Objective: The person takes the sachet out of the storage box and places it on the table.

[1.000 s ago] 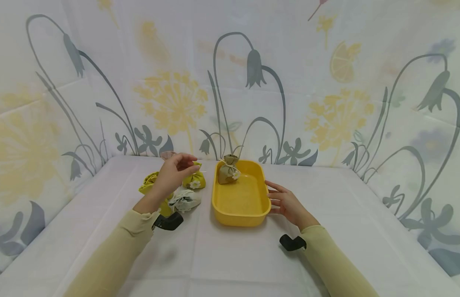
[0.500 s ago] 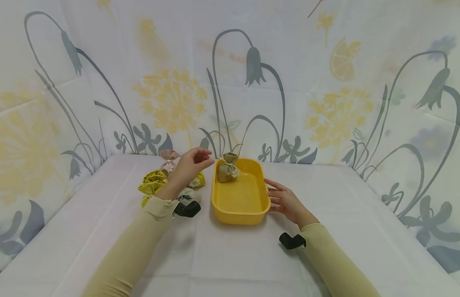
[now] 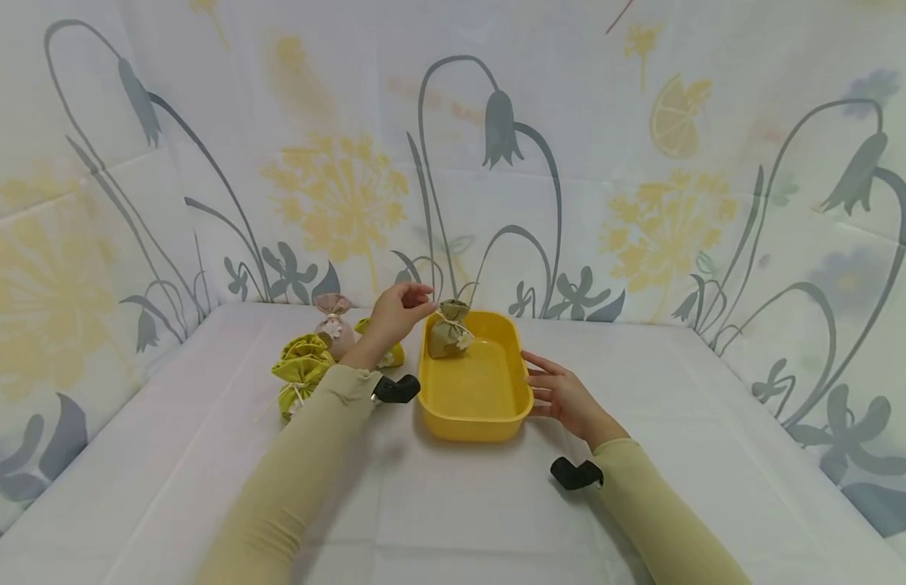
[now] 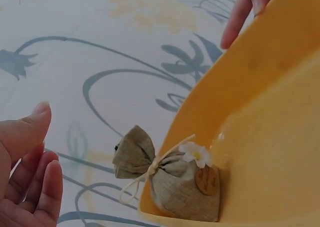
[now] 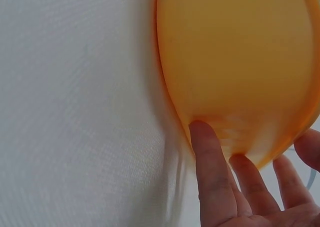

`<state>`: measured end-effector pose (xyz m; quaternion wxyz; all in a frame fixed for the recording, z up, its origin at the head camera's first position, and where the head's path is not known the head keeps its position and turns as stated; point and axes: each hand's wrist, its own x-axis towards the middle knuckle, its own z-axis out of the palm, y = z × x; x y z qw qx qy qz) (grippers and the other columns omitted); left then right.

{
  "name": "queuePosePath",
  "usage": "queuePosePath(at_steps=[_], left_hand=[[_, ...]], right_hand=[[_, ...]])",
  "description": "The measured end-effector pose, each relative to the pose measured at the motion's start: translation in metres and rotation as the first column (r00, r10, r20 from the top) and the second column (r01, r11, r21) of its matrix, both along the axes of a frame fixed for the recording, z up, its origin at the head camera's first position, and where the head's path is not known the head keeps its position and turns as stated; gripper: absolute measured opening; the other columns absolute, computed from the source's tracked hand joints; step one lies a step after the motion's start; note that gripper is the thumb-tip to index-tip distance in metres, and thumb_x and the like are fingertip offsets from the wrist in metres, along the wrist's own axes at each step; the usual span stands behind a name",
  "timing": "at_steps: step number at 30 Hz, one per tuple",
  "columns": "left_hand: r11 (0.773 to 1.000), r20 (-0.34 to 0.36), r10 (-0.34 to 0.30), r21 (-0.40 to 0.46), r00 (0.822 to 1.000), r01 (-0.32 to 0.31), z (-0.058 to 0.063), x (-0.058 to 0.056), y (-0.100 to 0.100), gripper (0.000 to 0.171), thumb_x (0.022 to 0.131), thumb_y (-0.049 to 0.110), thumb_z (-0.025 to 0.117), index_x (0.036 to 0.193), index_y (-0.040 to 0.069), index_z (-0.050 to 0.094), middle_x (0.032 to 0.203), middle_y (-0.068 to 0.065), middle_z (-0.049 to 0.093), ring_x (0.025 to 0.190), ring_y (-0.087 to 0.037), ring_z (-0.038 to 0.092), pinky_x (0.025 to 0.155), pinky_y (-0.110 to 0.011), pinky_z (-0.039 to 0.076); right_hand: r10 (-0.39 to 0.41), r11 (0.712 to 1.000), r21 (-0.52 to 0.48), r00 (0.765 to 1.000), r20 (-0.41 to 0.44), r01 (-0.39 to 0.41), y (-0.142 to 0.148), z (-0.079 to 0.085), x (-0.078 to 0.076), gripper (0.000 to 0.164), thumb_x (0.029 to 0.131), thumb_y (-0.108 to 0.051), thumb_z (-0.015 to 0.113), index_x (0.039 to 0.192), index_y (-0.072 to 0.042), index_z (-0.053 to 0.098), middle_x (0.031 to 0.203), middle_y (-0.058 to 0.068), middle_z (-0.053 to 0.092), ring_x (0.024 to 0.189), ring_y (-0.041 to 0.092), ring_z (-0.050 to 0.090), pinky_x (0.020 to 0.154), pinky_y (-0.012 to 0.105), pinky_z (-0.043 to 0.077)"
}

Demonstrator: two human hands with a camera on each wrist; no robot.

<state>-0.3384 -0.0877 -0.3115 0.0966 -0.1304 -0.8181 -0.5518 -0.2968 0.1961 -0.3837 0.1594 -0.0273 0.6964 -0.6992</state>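
A yellow plastic tub (image 3: 478, 422) stands on the white cloth in the middle of the head view. In its far left corner sits a grey-green drawstring pouch (image 4: 185, 187), with a white flower, pale cord and round brown tag. My left hand (image 3: 397, 317) hovers beside the pouch's gathered top, fingers loosely bent. The left wrist view shows a gap between that hand and the pouch, and nothing in its fingers. My right hand (image 3: 565, 398) rests against the tub's right side, fingers extended; fingertips (image 5: 202, 132) touch the outer wall.
Left of the tub, a yellow-green pouch (image 3: 302, 378) and a pink pouch (image 3: 334, 321) stand on the cloth. Another yellow-green pouch (image 3: 396, 356) is partly hidden behind my left wrist. A flower-printed backdrop (image 3: 584, 162) rises behind.
My left hand has moved right, from over the pouches on the left to beside the grey-green pouch in the tub. A white pouch is now covered by my left arm. The right hand stays put.
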Motion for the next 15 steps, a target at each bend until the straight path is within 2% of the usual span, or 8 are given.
queuePosePath(at_steps=[7,15], left_hand=[[1.000,0.000,0.002,-0.028,1.000,-0.002,0.000,-0.012,0.015,0.030,0.089,0.016,0.064,0.115,0.001,0.059,0.104,-0.013,0.057,0.099,-0.026,0.055,0.085,-0.034,0.046],[0.998,0.061,0.016,-0.056,0.998,-0.013,-0.007,-0.028,0.026,0.034,0.089,0.018,0.065,0.119,0.003,0.057,0.116,-0.015,0.056,0.107,-0.027,0.053,0.088,-0.035,0.045]], right_hand=[[-0.001,1.000,0.004,1.000,0.010,0.001,0.001,0.000,0.000,0.053,0.096,-0.012,0.047,0.147,-0.016,0.031,0.144,0.020,0.033,0.108,0.031,0.055,0.085,0.042,0.049],[0.005,1.000,0.003,1.000,0.006,-0.005,0.001,0.000,-0.001,0.054,0.095,-0.013,0.048,0.147,-0.015,0.031,0.144,0.020,0.034,0.106,0.030,0.056,0.085,0.041,0.049]])
